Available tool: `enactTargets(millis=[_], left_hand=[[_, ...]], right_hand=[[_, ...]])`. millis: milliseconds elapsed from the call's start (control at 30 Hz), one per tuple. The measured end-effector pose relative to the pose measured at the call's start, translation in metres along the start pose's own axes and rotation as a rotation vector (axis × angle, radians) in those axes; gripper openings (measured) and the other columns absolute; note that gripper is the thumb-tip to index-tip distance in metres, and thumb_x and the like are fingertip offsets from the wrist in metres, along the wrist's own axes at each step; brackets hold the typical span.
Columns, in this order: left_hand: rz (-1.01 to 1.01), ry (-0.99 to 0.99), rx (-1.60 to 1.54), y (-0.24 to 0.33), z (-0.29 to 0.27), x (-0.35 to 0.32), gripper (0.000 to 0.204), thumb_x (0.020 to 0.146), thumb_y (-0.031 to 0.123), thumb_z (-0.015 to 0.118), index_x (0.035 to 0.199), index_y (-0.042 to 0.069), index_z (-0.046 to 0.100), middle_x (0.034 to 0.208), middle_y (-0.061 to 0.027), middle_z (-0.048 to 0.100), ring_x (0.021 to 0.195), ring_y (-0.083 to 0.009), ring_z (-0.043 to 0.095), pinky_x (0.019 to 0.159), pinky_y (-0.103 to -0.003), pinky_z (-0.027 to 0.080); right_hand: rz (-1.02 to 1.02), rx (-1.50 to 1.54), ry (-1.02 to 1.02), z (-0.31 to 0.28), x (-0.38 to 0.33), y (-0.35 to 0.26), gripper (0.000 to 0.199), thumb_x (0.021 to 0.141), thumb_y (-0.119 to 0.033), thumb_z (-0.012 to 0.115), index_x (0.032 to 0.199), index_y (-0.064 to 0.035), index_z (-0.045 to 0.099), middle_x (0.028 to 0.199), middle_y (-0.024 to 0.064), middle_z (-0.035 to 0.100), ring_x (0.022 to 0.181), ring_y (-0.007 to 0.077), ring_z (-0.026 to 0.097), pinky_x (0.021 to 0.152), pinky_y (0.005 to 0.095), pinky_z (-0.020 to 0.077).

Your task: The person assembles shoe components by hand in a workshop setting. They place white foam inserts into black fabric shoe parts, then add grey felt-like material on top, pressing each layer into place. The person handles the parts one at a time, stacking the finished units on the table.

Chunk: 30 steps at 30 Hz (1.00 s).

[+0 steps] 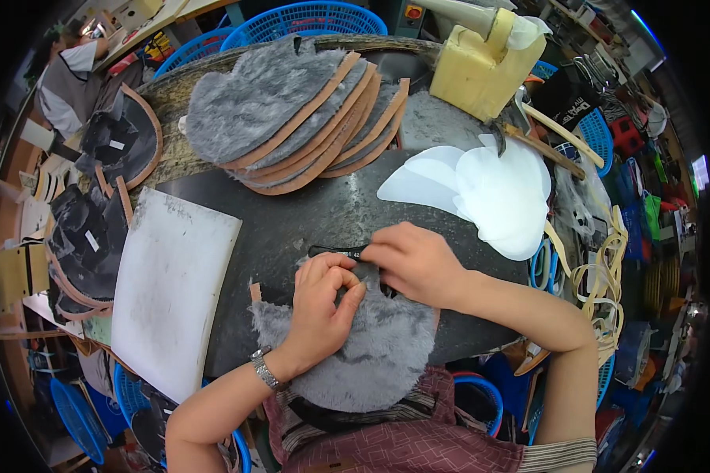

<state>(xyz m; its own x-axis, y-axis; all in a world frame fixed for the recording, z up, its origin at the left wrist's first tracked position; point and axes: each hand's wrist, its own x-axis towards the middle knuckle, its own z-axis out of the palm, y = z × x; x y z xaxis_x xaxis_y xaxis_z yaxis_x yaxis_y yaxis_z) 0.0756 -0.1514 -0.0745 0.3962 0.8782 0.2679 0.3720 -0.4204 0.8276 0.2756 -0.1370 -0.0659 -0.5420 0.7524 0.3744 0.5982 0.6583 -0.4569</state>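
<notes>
A grey furry piece (367, 359) with brown edging lies at the near edge of the dark work surface, in front of my body. Along its far side runs a narrow black strip (335, 251) with small pale print. My left hand (323, 303), a metal watch on its wrist, is closed with bent fingers on the fur and the strip's near side. The fingers of my right hand (418, 264) pinch the strip's right end. My fingers hide where strip and fur meet. Farther off sits a stack of similar grey furry pieces (268, 102) with brown edges.
A white board (173, 292) stands to the left. Dark brown-edged pieces (87, 244) lie beyond it. Thin white sheets (501, 197) spread at the right, below a yellowish container (485, 67). Blue baskets (304, 20) stand behind the table. A person (71, 83) sits at the far left.
</notes>
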Motion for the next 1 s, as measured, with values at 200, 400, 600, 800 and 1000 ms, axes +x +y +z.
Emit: enactTargets(millis=[200, 400, 600, 800, 1000], left_hand=[[0.067, -0.123, 0.266, -0.006, 0.001, -0.007, 0.037, 0.080, 0.000, 0.057, 0.117, -0.001, 0.052, 0.129, -0.0239, 0.045, 0.122, -0.0390, 0.041, 0.100, -0.044, 0.036], [0.168, -0.283, 0.565, 0.010, 0.000, -0.011, 0.063, 0.080, 0.034, 0.059, 0.129, -0.003, 0.043, 0.135, -0.0276, 0.036, 0.128, -0.0398, 0.032, 0.105, -0.048, 0.026], [0.138, -0.299, 0.588, 0.019, 0.005, -0.017, 0.077, 0.078, 0.049, 0.058, 0.132, -0.002, 0.039, 0.137, -0.0307, 0.031, 0.130, -0.0445, 0.025, 0.105, -0.055, 0.019], [0.433, -0.491, 0.384, -0.005, -0.005, -0.019, 0.071, 0.082, 0.046, 0.054, 0.133, -0.001, 0.037, 0.140, -0.0215, 0.033, 0.132, -0.0368, 0.027, 0.107, -0.051, 0.019], [0.615, -0.506, 0.567, -0.042, -0.087, 0.007, 0.067, 0.081, 0.047, 0.053, 0.134, 0.008, 0.039, 0.142, -0.0196, 0.031, 0.133, -0.0356, 0.026, 0.108, -0.049, 0.019]], right_hand=[[-0.690, -0.227, 0.003, 0.002, 0.010, 0.022, 0.029, 0.061, -0.010, 0.058, 0.087, 0.0048, 0.060, 0.084, 0.0086, 0.057, 0.075, 0.0194, 0.056, 0.065, 0.0274, 0.0503], [-0.594, -0.134, -0.197, -0.020, 0.003, 0.019, 0.028, 0.060, -0.011, 0.060, 0.084, 0.0034, 0.063, 0.087, 0.0114, 0.058, 0.077, 0.0231, 0.056, 0.072, 0.0321, 0.0502], [-0.376, -0.119, -0.274, -0.038, -0.044, -0.053, 0.042, 0.065, -0.024, 0.067, 0.101, -0.0028, 0.058, 0.100, 0.0087, 0.058, 0.094, 0.0276, 0.055, 0.084, 0.0371, 0.0447], [-0.124, -0.365, -0.398, 0.015, -0.093, -0.112, 0.052, 0.072, -0.030, 0.064, 0.121, -0.0148, 0.052, 0.121, 0.0130, 0.050, 0.116, 0.0332, 0.043, 0.088, 0.0565, 0.0366], [-0.163, -0.178, 0.011, 0.033, -0.077, -0.121, 0.029, 0.074, -0.012, 0.058, 0.101, -0.0050, 0.063, 0.102, 0.0136, 0.063, 0.096, 0.0312, 0.061, 0.083, 0.0390, 0.0493]])
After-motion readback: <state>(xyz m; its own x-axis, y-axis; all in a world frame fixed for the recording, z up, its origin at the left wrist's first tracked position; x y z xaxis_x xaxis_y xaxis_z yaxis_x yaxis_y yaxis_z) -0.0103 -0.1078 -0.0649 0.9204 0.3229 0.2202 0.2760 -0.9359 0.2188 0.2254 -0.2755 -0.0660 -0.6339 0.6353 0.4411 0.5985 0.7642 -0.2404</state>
